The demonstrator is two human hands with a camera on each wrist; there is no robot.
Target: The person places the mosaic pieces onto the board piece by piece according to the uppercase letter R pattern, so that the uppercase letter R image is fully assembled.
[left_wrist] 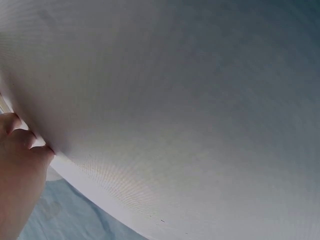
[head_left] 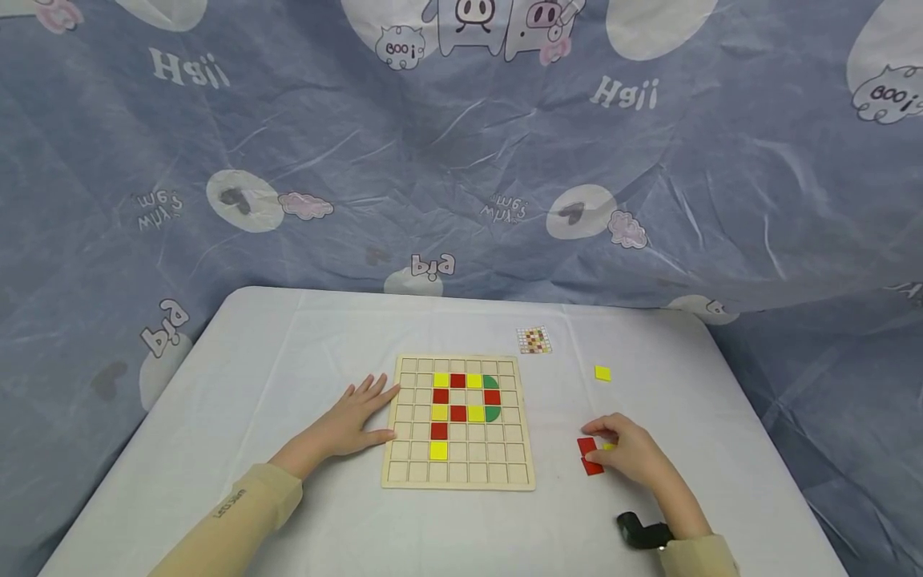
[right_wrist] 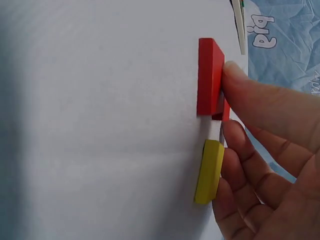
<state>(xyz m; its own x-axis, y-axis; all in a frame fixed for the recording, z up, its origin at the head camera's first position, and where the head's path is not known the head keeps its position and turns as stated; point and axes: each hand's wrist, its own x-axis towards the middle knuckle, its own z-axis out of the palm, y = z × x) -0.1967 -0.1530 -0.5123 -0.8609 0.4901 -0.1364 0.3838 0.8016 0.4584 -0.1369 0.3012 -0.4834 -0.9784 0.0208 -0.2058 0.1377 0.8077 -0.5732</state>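
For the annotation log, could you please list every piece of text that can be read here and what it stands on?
"Hgii": backdrop sheet, twice, white letters.
"big": sheet, mirrored, several places; also in the right wrist view.
"BOO!": sheet, on cartoon clouds.
Small grey words on the sheet: mirrored, unreadable.
Left sleeve: small print, too small to read.
Pattern card: coloured squares, no readable text.

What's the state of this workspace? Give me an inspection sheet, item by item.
Surface: white table.
Job's things: wooden grid board bearing red, yellow and green tiles; two red tiles and a yellow tile at the right hand.
Clutter: lone yellow tile; small pattern card.
Hands: left hand flat against the board's left edge; right hand fingers touching the loose tiles.
Cables: nothing seen.
Surroundings: blue cartoon-print cloth backdrop.
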